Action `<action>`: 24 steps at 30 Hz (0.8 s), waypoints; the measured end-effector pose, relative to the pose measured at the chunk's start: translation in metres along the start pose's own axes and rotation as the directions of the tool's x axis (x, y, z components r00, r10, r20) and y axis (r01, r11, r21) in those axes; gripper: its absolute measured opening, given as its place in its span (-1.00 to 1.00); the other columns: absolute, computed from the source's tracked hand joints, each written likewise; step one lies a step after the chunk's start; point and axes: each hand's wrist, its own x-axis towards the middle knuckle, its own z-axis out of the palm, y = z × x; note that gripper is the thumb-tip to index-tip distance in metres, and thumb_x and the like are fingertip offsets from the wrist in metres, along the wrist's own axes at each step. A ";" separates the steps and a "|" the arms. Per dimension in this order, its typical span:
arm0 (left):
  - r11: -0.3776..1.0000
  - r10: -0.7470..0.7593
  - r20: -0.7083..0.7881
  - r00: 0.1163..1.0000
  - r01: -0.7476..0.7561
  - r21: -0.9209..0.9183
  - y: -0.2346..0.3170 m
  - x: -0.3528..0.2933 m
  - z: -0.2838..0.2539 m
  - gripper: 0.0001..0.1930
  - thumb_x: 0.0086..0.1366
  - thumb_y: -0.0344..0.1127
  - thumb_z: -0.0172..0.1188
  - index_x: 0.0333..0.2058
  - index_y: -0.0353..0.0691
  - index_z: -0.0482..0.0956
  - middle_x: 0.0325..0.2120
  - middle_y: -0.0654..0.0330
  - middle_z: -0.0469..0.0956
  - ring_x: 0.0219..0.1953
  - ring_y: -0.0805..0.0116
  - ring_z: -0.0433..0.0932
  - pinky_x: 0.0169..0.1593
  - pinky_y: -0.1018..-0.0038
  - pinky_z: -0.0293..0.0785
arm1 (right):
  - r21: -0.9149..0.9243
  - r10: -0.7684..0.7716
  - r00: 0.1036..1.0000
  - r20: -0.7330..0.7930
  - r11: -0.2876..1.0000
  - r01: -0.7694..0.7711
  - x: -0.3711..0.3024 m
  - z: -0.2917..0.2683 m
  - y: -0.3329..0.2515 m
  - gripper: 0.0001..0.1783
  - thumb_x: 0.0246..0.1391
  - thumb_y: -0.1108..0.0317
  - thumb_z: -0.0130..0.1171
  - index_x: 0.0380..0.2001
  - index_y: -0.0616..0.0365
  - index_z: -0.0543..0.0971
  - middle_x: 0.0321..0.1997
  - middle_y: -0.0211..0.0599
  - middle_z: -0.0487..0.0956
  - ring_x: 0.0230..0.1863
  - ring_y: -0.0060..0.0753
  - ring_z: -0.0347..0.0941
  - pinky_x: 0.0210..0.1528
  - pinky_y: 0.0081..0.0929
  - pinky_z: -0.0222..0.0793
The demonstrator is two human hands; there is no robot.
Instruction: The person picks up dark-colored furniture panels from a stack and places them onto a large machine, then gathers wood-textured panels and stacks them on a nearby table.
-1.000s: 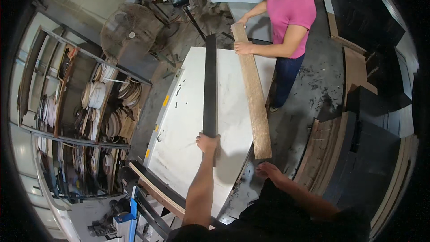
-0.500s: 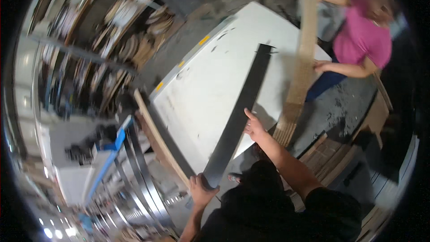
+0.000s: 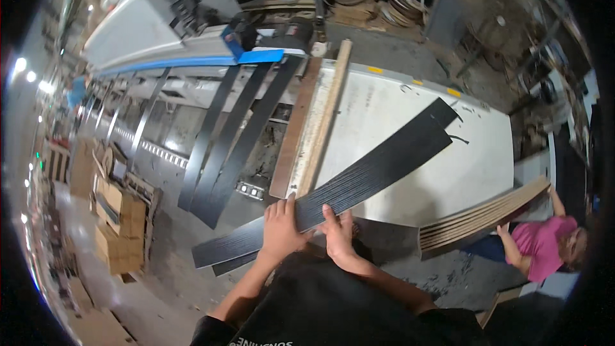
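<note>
Two long black planks (image 3: 384,163), one mostly covering the other, lie slantwise in front of me. Their far ends rest over the white table (image 3: 474,147), and their near-left ends stick out past its edge. My left hand (image 3: 282,229) is closed over the planks, its fingers across the upper face. To its right, my right hand (image 3: 338,234) grips their near edge, the thumb on top and some fingers hidden. Thin black shreds (image 3: 459,139) lie at the far end.
At the right, a co-worker in a pink shirt (image 3: 544,247) holds a stack of long boards (image 3: 480,218). Left of the table stands a machine with a blue edge (image 3: 173,62), black strips (image 3: 246,141) slanting down from it. A wooden bar (image 3: 327,115) runs along the table's left side. Cardboard boxes (image 3: 122,227) stand farther left.
My view has swung left, bringing the machine and black strips closer to the middle. My left hand has gone from the plank's near end to farther along it, and a second plank now shows underneath.
</note>
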 end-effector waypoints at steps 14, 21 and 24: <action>0.732 -0.449 0.029 0.893 0.386 -0.561 -0.215 -0.204 -0.049 -0.12 -0.20 -0.30 0.48 0.19 -0.39 0.39 -0.04 -0.13 0.49 0.11 -0.21 0.45 0.22 0.07 0.40 | -0.195 -0.681 0.585 0.440 0.564 0.803 0.115 0.182 -0.091 0.27 0.14 -0.58 0.07 0.61 -0.05 -0.18 0.69 -0.20 -0.14 0.67 0.05 -0.21 0.61 0.10 -0.21; 0.680 -0.531 -0.018 0.847 0.413 -0.606 -0.258 -0.252 -0.051 -0.12 -0.20 -0.33 0.46 0.21 -0.37 0.38 -0.02 -0.15 0.47 0.12 -0.21 0.46 0.23 0.09 0.40 | -0.154 -0.334 0.266 0.904 0.326 0.933 0.078 0.298 -0.077 -0.39 0.39 -0.26 0.03 0.03 -0.01 0.75 0.36 -0.25 0.55 0.64 -0.03 -0.04 0.61 0.09 -0.22; 0.665 -0.583 -0.011 0.812 0.469 -0.581 -0.262 -0.265 -0.053 -0.11 -0.21 -0.33 0.46 0.21 -0.37 0.38 0.00 -0.14 0.47 0.12 -0.21 0.46 0.23 0.09 0.40 | -0.182 -0.289 0.309 0.906 0.393 0.901 0.077 0.315 -0.058 -0.43 0.42 -0.22 0.01 -0.07 -0.01 0.79 0.24 -0.30 0.66 0.61 -0.04 0.04 0.59 0.12 -0.17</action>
